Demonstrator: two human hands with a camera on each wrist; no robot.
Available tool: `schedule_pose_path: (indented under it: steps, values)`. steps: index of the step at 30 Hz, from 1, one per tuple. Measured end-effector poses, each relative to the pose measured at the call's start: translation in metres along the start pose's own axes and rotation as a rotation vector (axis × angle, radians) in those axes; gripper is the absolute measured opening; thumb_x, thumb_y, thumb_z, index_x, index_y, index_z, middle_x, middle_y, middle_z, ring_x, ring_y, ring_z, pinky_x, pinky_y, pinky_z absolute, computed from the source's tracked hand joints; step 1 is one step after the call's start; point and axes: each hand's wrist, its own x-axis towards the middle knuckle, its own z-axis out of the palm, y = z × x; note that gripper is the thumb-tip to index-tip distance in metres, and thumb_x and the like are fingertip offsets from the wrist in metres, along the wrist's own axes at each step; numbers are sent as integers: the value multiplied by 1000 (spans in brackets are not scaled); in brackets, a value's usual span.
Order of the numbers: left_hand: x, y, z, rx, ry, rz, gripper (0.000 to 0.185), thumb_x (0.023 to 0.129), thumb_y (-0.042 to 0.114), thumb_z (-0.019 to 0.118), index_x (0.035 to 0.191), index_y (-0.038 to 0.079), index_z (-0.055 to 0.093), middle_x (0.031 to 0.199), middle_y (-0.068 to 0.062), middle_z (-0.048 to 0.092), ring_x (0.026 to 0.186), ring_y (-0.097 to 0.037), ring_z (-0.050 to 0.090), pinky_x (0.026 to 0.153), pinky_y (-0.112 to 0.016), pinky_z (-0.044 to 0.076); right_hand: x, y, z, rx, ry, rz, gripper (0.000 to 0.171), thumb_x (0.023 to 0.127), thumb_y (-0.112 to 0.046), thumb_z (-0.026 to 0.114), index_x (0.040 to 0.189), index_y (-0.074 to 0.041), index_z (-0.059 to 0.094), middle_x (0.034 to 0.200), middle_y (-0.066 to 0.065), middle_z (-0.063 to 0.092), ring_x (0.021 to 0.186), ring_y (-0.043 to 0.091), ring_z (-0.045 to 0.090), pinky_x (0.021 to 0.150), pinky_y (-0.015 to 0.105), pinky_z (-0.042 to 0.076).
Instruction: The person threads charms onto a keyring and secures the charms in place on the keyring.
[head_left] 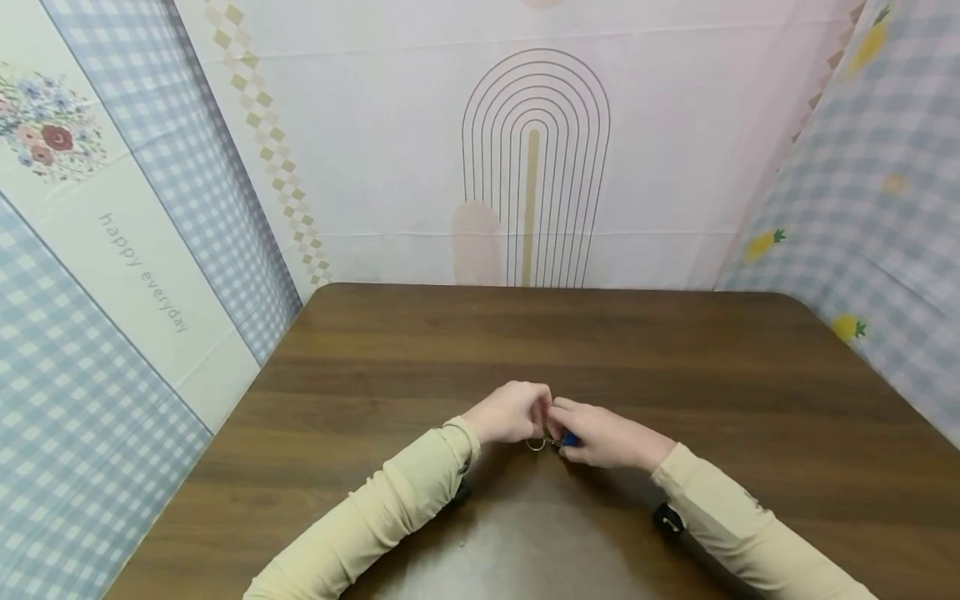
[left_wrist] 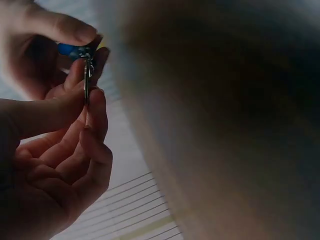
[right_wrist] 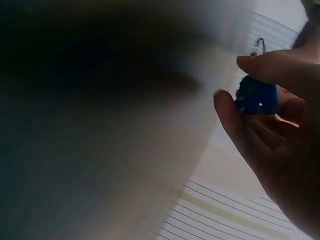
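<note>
Pinching a metal key ring (head_left: 536, 443) in the left hand (head_left: 510, 412) above the surface (head_left: 750, 400) near its front edge, the right hand (head_left: 607, 437) grips the blue fob (head_left: 570, 439), both joined, not parted.

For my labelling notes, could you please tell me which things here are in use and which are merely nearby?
In use:
left hand pinching the ring
right hand holding the blue fob

Merely nearby:
table
patterned cloths
</note>
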Motion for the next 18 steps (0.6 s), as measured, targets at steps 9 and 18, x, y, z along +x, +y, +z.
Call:
schedule_pose_path:
  steps: [9, 18]
  values:
    - [8, 0, 8, 185, -16, 7, 23, 74, -4, 69, 91, 11, 65, 74, 0, 64, 65, -6, 52, 61, -15, 41, -8, 0, 6, -65, -33, -4, 25, 79, -3, 75, 91, -12, 55, 93, -2, 51, 84, 9, 49, 72, 25, 47]
    - [10, -9, 12, 231, -69, -36, 29, 73, 9, 82, 95, 11, 63, 68, 8, 57, 64, -3, 51, 63, -17, 41, -25, 7, 0, -73, 15, -11, 23, 83, -5, 72, 102, -13, 61, 110, 2, 57, 100, 15, 56, 85, 34, 52]
